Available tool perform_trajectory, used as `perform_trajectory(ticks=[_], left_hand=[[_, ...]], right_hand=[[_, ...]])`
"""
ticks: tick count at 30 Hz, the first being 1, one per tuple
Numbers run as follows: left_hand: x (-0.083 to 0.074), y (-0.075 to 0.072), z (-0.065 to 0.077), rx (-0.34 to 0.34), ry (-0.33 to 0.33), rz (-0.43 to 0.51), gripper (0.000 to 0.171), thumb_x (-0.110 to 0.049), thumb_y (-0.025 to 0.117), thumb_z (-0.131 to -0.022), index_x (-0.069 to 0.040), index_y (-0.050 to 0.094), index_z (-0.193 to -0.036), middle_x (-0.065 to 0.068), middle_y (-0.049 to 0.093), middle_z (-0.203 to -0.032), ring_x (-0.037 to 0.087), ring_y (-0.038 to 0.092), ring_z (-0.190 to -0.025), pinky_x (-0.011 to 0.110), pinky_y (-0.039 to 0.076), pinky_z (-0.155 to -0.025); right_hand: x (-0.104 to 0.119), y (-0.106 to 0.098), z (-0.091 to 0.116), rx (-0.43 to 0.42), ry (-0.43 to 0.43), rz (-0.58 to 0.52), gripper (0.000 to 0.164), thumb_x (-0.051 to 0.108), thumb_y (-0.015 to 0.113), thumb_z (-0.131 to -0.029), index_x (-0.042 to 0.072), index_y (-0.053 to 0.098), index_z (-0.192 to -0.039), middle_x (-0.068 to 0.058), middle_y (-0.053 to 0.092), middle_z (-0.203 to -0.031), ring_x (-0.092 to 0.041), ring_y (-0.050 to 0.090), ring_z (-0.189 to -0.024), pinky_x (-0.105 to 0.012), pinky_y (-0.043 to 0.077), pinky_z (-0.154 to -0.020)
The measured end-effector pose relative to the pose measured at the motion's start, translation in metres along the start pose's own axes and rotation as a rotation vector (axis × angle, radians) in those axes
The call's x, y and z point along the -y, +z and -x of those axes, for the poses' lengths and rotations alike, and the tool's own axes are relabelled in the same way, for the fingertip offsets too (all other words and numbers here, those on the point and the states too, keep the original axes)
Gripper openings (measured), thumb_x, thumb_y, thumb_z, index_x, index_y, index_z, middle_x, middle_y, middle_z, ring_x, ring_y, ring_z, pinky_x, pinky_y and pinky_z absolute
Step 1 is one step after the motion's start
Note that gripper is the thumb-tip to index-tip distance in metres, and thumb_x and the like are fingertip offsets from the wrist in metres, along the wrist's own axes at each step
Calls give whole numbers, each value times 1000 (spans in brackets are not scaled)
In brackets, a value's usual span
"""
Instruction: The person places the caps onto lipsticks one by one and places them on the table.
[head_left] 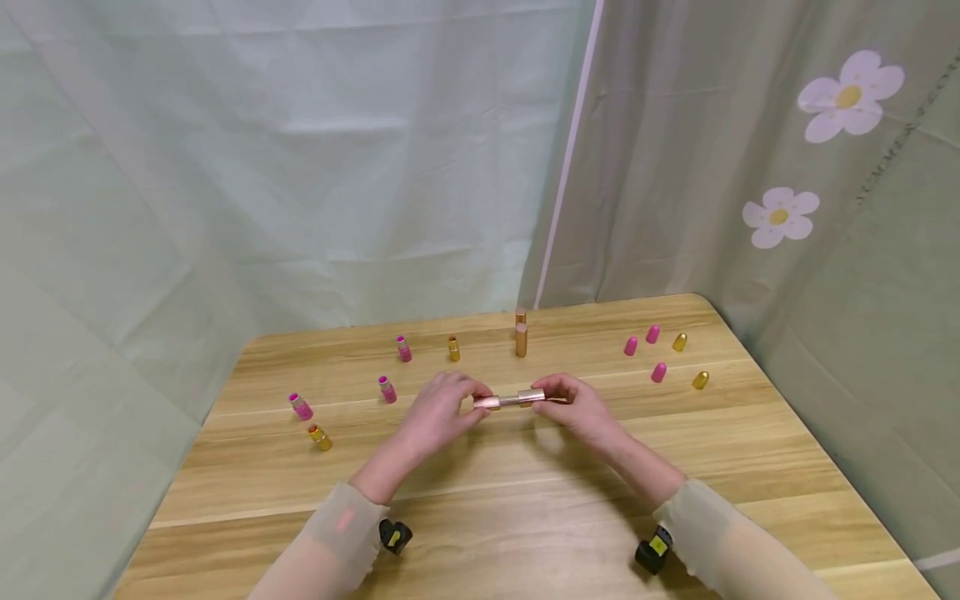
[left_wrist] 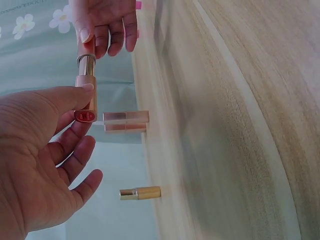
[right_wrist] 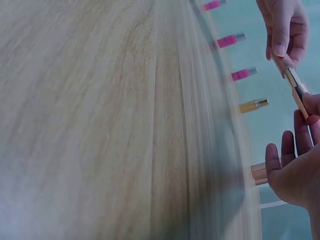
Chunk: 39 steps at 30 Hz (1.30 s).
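Observation:
Over the middle of the table, my left hand [head_left: 441, 410] pinches the rose-gold base [head_left: 487, 402] of a lipstick between thumb and fingers. My right hand [head_left: 583, 410] pinches the matching cap [head_left: 532, 397] at the other end. The lipstick lies sideways, and a slim shiny metal collar [left_wrist: 87, 65] shows between base and cap. On the base's end, a red label [left_wrist: 85, 116] faces the left wrist camera. The cap's mouth is around or against the collar's end; how deep cannot be told. Beyond the hands stand two closed rose-gold lipstick tubes [head_left: 521, 342].
At the left stand several uncapped lipstick tubes, pink [head_left: 387, 389] and gold [head_left: 320, 437]. At the right are several bullet-shaped caps, pink [head_left: 659, 372] and gold [head_left: 701, 381]. A curtain [head_left: 360, 167] hangs behind the wooden table [head_left: 525, 517].

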<state>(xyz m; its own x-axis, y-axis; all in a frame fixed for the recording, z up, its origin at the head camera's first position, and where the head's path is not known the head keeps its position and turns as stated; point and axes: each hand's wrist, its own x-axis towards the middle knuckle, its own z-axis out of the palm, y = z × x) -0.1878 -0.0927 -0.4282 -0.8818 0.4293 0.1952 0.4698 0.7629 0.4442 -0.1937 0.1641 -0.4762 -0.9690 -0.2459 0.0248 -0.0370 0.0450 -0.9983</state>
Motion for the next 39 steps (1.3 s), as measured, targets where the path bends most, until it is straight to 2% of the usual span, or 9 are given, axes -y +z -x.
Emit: perform_trajectory(ticks=[4, 12, 25, 33, 39], left_hand=[[0, 1, 0, -5, -4, 1, 16, -25, 80, -91, -22, 76, -106, -6, 67, -104, 19, 56, -100, 43, 46, -89], [-2, 2, 0, 12, -24, 40, 17, -23, 81, -90, -23, 76, -107, -7, 67, -107, 18, 55, -102, 43, 45, -92], [-4, 6, -2, 4, -24, 68, 15, -23, 81, -90, -23, 76, -104, -7, 66, -106, 18, 54, -101, 43, 44, -91], [-4, 8, -2, -1, -25, 90, 15, -23, 82, -89, -21, 75, -102, -5, 67, -107, 19, 55, -101, 43, 44, -91], [-4, 9, -2, 0, -24, 92, 15, -23, 83, -89, -21, 75, -102, -5, 66, -105, 20, 55, -99, 42, 44, -91]], right_hand=[[0, 1, 0, 7, -8, -7, 32, 7, 78, -91, -2, 67, -120, -10, 70, -110, -23, 62, -101, -27, 50, -82], [1, 6, -1, 24, -4, 48, 33, 11, 80, -90, 2, 68, -120, -10, 70, -110, -23, 62, -100, -27, 51, -82], [1, 13, -3, 24, -11, 36, 32, 9, 79, -90, 2, 69, -120, -8, 70, -106, -21, 61, -98, -27, 49, -81], [-2, 15, -3, 18, -7, 63, 39, 15, 78, -92, -3, 66, -124, -5, 70, -107, -21, 59, -98, -29, 47, -81], [-4, 15, -3, 15, -9, 75, 31, 18, 77, -94, 2, 70, -119, -3, 68, -103, -21, 56, -95, -28, 46, -77]])
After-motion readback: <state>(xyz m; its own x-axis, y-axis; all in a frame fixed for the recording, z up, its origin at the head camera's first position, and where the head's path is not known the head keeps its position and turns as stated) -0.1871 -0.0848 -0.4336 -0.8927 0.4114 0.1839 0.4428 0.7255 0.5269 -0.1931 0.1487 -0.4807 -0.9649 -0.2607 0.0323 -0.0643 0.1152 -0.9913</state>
